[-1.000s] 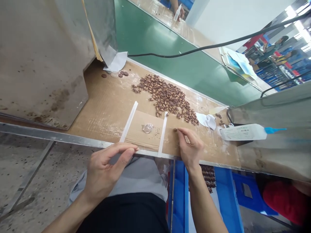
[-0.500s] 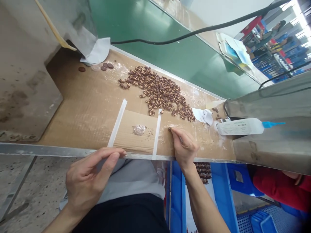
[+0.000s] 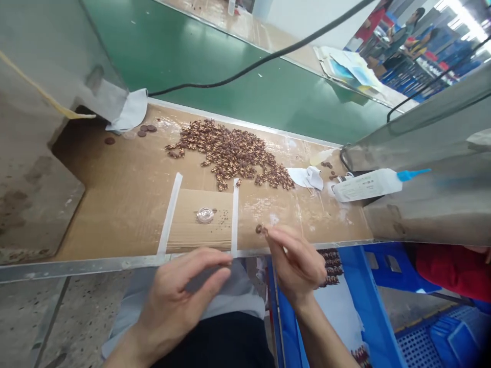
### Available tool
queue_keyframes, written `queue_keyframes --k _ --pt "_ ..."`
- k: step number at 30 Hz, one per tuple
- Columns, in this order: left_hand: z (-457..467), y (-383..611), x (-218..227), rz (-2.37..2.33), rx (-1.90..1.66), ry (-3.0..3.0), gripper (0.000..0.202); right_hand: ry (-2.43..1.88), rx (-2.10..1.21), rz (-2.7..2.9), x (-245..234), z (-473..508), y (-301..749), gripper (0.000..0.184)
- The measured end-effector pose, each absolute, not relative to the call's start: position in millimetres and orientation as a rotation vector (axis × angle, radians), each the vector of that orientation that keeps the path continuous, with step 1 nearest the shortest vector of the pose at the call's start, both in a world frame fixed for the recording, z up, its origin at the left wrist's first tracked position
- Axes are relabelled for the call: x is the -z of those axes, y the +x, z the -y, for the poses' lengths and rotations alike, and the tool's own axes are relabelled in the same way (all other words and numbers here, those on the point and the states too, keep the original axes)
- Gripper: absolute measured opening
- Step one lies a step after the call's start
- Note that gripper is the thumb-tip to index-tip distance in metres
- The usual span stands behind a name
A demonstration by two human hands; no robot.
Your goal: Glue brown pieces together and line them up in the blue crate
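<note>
Right hand (image 3: 297, 263) pinching a small brown piece (image 3: 261, 229) at the near edge of the tabletop (image 3: 126, 194).
Its thumb and forefinger are clamped on the piece, just above the cardboard surface, right of 2 white strips (image 3: 235, 217). The left hand (image 3: 180, 301) hovers below the metal edge, its fingers (image 3: 224, 258) curved and slightly apart, holding nothing visible. A small clear disc (image 3: 204, 214) lies between the strips; a pile of brown pieces (image 3: 233, 153) is spread behind, and a white bottle (image 3: 364, 185) lies to the right.
</note>
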State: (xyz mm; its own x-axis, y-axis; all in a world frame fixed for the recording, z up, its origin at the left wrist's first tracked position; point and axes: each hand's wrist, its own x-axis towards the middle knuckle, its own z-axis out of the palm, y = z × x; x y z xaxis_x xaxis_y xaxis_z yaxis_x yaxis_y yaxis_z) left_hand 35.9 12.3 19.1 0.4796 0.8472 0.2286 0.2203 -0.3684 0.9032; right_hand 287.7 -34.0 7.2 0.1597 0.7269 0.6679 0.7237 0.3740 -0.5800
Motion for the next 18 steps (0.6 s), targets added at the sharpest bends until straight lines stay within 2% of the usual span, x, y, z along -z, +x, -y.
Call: queue_keyframes --k 6,18 --pt "-23 79 -41 -0.550 -0.954 2.111 0.019 -1.145 -0.035 1.574 -32 73 278 0.043" --pt "-15 116 -66 -0.380 -0.735 2.296 0.022 -1.041 -0.037 1.448 -17 90 306 0.037"
